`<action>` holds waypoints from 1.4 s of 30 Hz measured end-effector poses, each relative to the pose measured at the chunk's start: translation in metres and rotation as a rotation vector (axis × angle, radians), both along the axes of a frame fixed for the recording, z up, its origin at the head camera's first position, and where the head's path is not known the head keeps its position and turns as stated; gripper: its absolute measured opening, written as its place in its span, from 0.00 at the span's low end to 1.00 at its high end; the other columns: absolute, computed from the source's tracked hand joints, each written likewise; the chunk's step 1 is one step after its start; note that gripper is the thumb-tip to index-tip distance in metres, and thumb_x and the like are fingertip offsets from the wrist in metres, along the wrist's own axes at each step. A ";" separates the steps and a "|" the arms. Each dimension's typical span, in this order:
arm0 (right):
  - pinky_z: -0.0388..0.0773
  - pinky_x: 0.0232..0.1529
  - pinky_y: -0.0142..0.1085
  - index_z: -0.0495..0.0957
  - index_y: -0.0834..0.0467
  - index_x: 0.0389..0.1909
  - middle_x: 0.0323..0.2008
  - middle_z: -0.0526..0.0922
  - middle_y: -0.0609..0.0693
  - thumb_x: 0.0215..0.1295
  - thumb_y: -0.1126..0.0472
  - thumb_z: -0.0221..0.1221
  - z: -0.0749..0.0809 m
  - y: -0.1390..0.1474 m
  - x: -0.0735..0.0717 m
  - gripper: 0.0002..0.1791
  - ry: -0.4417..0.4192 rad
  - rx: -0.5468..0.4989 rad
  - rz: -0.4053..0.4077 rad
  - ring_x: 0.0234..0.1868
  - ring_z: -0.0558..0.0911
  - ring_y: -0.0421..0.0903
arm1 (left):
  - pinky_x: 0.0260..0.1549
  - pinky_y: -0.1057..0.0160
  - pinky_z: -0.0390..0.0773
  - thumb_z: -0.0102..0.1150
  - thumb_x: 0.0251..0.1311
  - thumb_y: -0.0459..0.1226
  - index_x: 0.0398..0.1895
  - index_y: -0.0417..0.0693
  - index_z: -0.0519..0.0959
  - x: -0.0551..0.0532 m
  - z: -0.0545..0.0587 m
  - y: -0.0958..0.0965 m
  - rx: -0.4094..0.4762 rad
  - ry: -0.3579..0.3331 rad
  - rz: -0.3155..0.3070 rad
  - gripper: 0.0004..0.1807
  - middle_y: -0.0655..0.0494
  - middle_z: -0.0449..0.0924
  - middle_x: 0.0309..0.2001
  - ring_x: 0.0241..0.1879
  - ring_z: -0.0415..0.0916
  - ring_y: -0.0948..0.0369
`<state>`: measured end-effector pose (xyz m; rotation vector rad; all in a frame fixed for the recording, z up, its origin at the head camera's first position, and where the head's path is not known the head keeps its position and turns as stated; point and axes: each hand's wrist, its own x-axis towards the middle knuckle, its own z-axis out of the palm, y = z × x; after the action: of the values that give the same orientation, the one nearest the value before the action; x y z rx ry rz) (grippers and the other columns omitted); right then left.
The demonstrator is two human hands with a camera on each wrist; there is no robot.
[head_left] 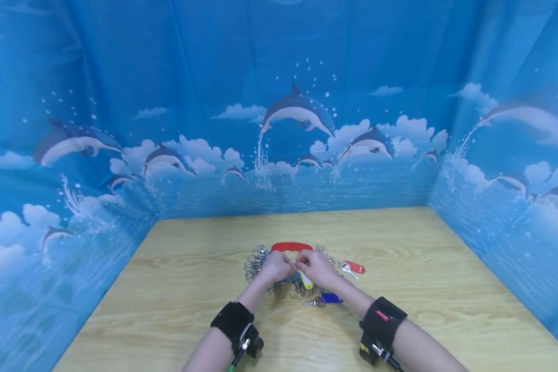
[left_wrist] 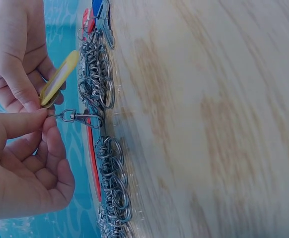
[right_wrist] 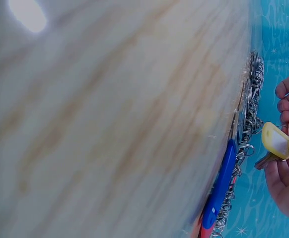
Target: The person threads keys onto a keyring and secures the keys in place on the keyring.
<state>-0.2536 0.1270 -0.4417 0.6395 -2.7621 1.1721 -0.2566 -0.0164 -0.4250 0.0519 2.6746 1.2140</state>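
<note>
Above the table, my two hands meet over a metal key holder with a red handle (head_left: 292, 246), hung with several snap hooks and rings (left_wrist: 115, 183). My left hand (left_wrist: 25, 171) pinches a small ring between thumb and forefinger. That ring joins a swivel snap hook (left_wrist: 80, 117), clipped to the holder. My right hand (head_left: 317, 266) pinches a yellow key tag (left_wrist: 60, 79) at its ring end, right beside the left fingertips. In the right wrist view a key (right_wrist: 266, 160) hangs next to the yellow tag; fingers partly cover where ring and tag meet.
Right of the holder lies a red key tag (head_left: 355, 267) with a silver key (head_left: 349, 270). In front sits a blue key tag (head_left: 331, 298) with its key (head_left: 312, 303). The wooden table (head_left: 181, 289) is bordered by a blue dolphin-print curtain (head_left: 204, 186).
</note>
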 end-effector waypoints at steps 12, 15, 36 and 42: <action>0.75 0.30 0.28 0.78 0.62 0.31 0.27 0.80 0.48 0.58 0.70 0.59 0.001 -0.001 -0.003 0.02 0.040 0.009 0.035 0.27 0.78 0.39 | 0.20 0.67 0.66 0.61 0.48 0.31 0.21 0.40 0.83 -0.002 0.003 -0.001 0.007 0.027 0.007 0.04 0.55 0.76 0.24 0.23 0.68 0.61; 0.75 0.30 0.29 0.79 0.63 0.31 0.27 0.81 0.49 0.57 0.70 0.59 0.001 0.000 -0.003 0.02 0.049 0.014 0.045 0.27 0.78 0.39 | 0.19 0.67 0.65 0.61 0.48 0.30 0.19 0.39 0.82 -0.002 0.002 -0.001 0.017 0.021 0.007 0.05 0.55 0.74 0.22 0.22 0.67 0.61; 0.73 0.29 0.32 0.77 0.64 0.29 0.23 0.77 0.46 0.59 0.67 0.59 -0.003 0.002 -0.006 0.03 -0.031 -0.004 -0.008 0.25 0.74 0.39 | 0.22 0.67 0.67 0.60 0.53 0.34 0.20 0.41 0.81 0.002 -0.005 -0.004 -0.047 0.087 -0.108 0.08 0.57 0.74 0.20 0.21 0.66 0.63; 0.73 0.29 0.32 0.77 0.64 0.31 0.24 0.77 0.46 0.59 0.68 0.58 -0.002 0.001 -0.006 0.02 -0.073 -0.009 -0.012 0.26 0.74 0.40 | 0.18 0.69 0.64 0.59 0.52 0.32 0.16 0.39 0.79 0.003 -0.005 -0.003 -0.049 0.120 -0.098 0.10 0.60 0.71 0.15 0.17 0.64 0.64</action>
<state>-0.2591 0.1278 -0.4441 0.5907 -2.8148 1.2286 -0.2531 -0.0196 -0.4298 0.2537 2.7656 1.1501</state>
